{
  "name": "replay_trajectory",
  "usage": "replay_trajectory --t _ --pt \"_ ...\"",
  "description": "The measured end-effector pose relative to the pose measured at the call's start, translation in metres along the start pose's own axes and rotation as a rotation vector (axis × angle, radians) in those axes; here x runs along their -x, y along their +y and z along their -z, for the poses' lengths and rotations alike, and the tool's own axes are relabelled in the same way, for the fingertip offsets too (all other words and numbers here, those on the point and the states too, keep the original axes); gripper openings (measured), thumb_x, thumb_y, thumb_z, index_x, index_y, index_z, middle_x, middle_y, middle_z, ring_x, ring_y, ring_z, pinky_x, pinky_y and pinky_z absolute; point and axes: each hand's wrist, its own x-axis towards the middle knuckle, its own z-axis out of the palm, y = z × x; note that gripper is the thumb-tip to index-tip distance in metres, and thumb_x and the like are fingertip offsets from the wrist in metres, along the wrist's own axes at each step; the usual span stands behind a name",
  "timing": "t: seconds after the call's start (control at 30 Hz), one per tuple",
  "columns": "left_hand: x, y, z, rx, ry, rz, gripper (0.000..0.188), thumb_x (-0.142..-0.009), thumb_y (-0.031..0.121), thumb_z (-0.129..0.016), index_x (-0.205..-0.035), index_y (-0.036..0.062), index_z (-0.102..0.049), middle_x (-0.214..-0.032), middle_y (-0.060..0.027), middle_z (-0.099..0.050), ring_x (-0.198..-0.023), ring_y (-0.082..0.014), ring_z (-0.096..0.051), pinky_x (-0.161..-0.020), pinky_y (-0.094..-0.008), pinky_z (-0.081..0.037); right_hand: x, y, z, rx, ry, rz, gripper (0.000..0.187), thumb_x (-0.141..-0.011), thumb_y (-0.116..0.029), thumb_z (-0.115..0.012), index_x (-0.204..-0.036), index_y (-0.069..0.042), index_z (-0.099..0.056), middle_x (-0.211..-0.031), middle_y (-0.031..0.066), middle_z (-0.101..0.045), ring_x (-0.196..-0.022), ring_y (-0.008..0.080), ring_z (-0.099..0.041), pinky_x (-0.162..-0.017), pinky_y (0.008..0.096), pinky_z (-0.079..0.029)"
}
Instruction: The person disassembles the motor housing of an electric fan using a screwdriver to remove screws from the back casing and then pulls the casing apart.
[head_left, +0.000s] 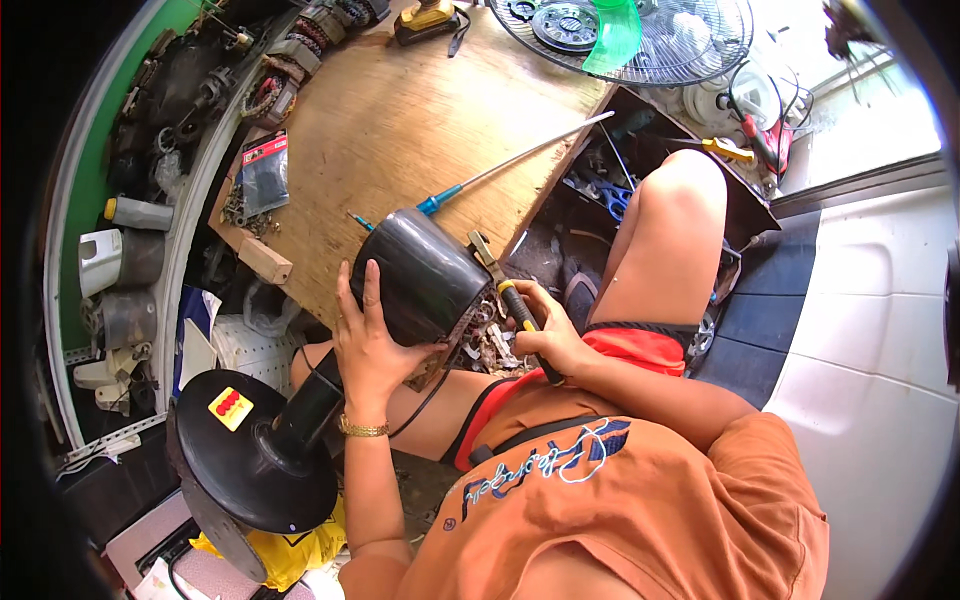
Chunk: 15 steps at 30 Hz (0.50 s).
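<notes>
A black rounded housing [420,275] lies tilted at the near edge of the wooden table, with a dark column and a round black fan base [240,450] at the lower left. My left hand [370,340] grips the housing's near side, fingers spread along it and thumb underneath. In my right hand [550,330] is a pair of pliers [520,310] with black-and-yellow grips, closed in my fingers. Its metal head is at the housing's right rim; whether it bites on anything is unclear. The housing's inside is hidden from view.
On the wooden table [430,110] lies a long screwdriver [500,170] with a blue handle, just beyond the housing. A fan grille [690,45] stands at the far right, a yellow power tool [425,22] at the back. Several parts crowd the left shelf [150,230]. A wooden block [264,260] sits at the left edge.
</notes>
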Motion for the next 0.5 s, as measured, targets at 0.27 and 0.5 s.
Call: replay_trajectory --t 0.27,0.5 --pt "-0.001 -0.001 -0.007 0.004 0.006 0.099 0.144 -0.047 0.067 -0.089 -0.163 0.0160 -0.021 -0.148 -0.0282 -0.040 -0.129 -0.0504 -0.049 -0.099 -0.0561 -0.048 -0.020 0.029 -0.005 -0.165 0.030 0.073 0.073 -0.069 -0.001 -0.067 -0.139 -0.007 -0.047 -0.098 0.0031 -0.055 -0.082 0.0144 -0.056 -0.068 0.0302 -0.051" --pt "0.001 0.005 -0.009 -0.093 0.086 0.085 0.142 -0.050 0.076 -0.083 -0.164 0.0181 -0.021 -0.156 -0.0313 -0.034 -0.130 -0.0529 -0.048 -0.098 -0.0574 -0.047 -0.022 -0.001 -0.012 -0.103 0.117 0.207 0.073 -0.073 -0.002 -0.066 -0.142 -0.006 -0.042 -0.107 0.0065 -0.052 -0.088 0.0145 -0.058 -0.073 0.0278 -0.052"
